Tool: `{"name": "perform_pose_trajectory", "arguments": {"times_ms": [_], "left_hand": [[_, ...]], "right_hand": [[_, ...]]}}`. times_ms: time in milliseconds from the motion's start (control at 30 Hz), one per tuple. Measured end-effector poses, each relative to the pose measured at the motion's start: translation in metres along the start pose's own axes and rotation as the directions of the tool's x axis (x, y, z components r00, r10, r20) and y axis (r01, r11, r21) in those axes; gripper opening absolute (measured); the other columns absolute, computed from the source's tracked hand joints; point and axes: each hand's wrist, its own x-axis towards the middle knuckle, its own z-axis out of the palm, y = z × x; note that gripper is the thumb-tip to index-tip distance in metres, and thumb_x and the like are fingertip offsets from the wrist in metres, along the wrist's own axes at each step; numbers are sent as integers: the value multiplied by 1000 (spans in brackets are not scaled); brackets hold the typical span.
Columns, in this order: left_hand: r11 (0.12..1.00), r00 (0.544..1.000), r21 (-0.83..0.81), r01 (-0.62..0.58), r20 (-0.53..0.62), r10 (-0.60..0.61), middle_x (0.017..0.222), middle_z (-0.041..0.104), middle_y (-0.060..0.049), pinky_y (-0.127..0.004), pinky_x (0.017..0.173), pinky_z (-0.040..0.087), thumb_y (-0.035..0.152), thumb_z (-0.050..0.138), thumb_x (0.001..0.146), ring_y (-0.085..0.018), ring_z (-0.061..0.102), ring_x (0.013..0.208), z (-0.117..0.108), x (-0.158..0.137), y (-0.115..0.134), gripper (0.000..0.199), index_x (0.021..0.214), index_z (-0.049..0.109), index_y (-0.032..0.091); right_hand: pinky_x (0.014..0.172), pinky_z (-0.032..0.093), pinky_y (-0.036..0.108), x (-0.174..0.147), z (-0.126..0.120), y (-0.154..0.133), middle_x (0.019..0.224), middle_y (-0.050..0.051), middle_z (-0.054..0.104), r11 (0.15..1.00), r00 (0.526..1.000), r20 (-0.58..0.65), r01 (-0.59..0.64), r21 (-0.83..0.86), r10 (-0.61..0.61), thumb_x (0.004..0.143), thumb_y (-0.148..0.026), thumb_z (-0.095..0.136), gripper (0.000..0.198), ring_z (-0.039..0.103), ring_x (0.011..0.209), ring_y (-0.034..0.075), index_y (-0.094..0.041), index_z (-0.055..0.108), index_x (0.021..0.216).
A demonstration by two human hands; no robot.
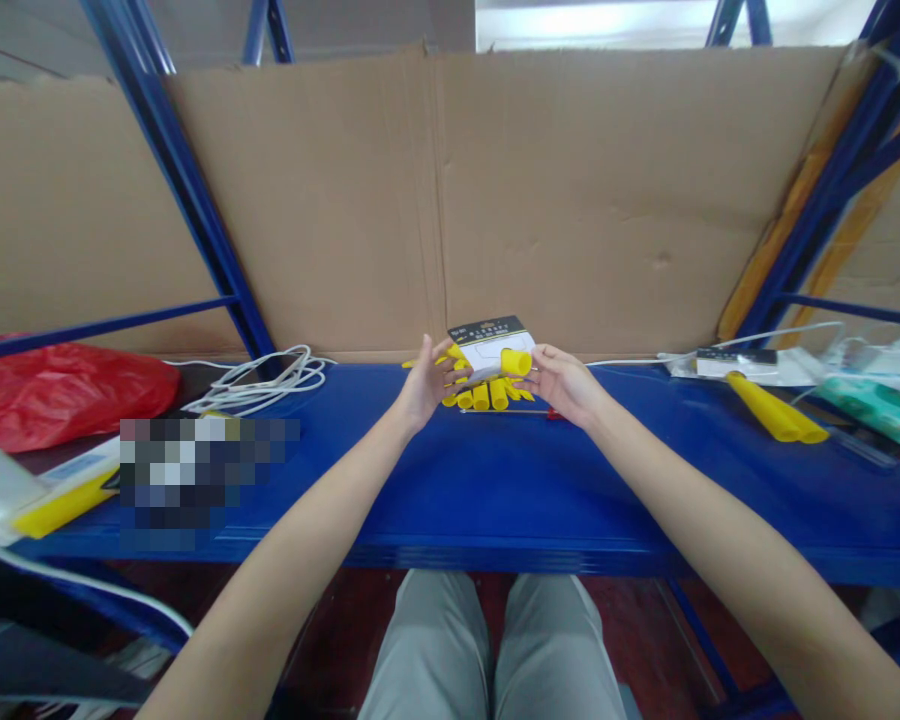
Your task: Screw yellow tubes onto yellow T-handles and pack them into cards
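Observation:
A black-and-white printed card point(491, 350) is held up at the back middle of the blue bench, with a yellow tube point(516, 363) at its lower right. My right hand point(564, 385) has its thumb and fingers closed at the right end of this tube and card. On the left edge of the card is my left hand point(427, 388), thumb raised and fingers stretched towards it. Several more yellow tubes point(481, 398) lie just below the card, partly hidden by it and my fingers. A thin rod with a red handle point(553, 413) lies under my right hand.
Cardboard panels point(585, 200) stand behind the blue bench point(487, 490). At left are a coiled white cable point(270, 380), a red plastic bag point(67, 390) and a blurred-out item. At right lie yellow tubes point(776, 408) and a green-and-white packet point(877, 405). Blue posts point(195, 180) rise beside the panels.

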Motion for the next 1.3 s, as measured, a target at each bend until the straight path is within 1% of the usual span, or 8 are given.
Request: {"name": "perform_pose_trajectory", "arguments": {"times_ms": [100, 233, 433, 600, 867, 933, 1100, 1300], "left_hand": [[999, 993, -32, -35, -116, 31, 90, 67, -6, -30, 66, 50, 61, 59, 72, -19, 65, 77, -6, 4, 3, 52, 107, 58, 22], [998, 953, -23, -66, -297, 56, 81, 65, -1, -24, 58, 49, 35, 69, 70, -12, 62, 61, -9, 9, 2, 43, 109, 55, 22], [998, 893, -42, -35, -450, 12, 86, 68, -3, -25, 64, 53, 5, 65, 69, -14, 66, 68, -9, 13, -2, 49, 113, 51, 22], [1000, 892, -1, 7, -452, -7, 92, 68, -4, -27, 69, 54, 3, 63, 69, -14, 67, 70, -17, 19, -8, 65, 128, 43, 23], [998, 887, 63, -19, -459, 46, 96, 67, -4, -26, 69, 53, 8, 68, 69, -15, 67, 75, -17, 20, -11, 87, 141, 24, 26], [998, 887, 67, -22, -458, 51, 96, 67, -4, -26, 67, 53, 9, 69, 68, -16, 67, 75, -15, 18, -11, 88, 141, 23, 27], [997, 926, 70, -46, -370, 68, 94, 67, -4, -28, 63, 52, 16, 72, 68, -18, 67, 74, -11, 14, -8, 80, 136, 32, 31], [996, 934, 71, -57, -348, 78, 93, 66, -4, -28, 60, 51, 30, 76, 67, -18, 65, 72, -8, 12, -6, 79, 133, 34, 31]], "right_hand": [[74, 48, 30, -2, 2, -1, 84, 0, 66, 1000, 1000, 12, -6, 10, 6, 81, -25, 58, 10, 63, 75, 14, -21, 51, 76], [74, 48, 30, -5, 5, 2, 85, 3, 67, 997, 995, 75, -67, -38, 70, 82, -22, 57, 5, 64, 78, 14, -20, 54, 80], [74, 50, 30, -8, 8, 6, 83, 3, 68, 986, 972, 187, -125, -114, 145, 81, -22, 60, 7, 65, 78, 14, -19, 54, 80], [74, 50, 30, -9, 9, 6, 82, 2, 68, 985, 976, 164, -124, -119, 142, 79, -23, 62, 10, 65, 78, 14, -20, 53, 78], [75, 49, 31, -8, 8, 8, 81, 1, 67, 984, 980, 134, -133, -117, 148, 77, -24, 64, 14, 65, 77, 14, -21, 51, 76], [74, 49, 30, -7, 7, 8, 80, 1, 67, 985, 980, 137, -132, -111, 147, 76, -24, 64, 14, 65, 77, 14, -21, 50, 76], [72, 49, 29, -6, 6, 9, 79, 2, 68, 986, 980, 144, -123, -108, 138, 76, -26, 66, 17, 65, 77, 14, -21, 50, 75], [74, 48, 30, -7, 7, 8, 85, 3, 69, 986, 984, 113, -123, -113, 135, 76, -26, 65, 17, 65, 86, 16, -21, 49, 76]]}}
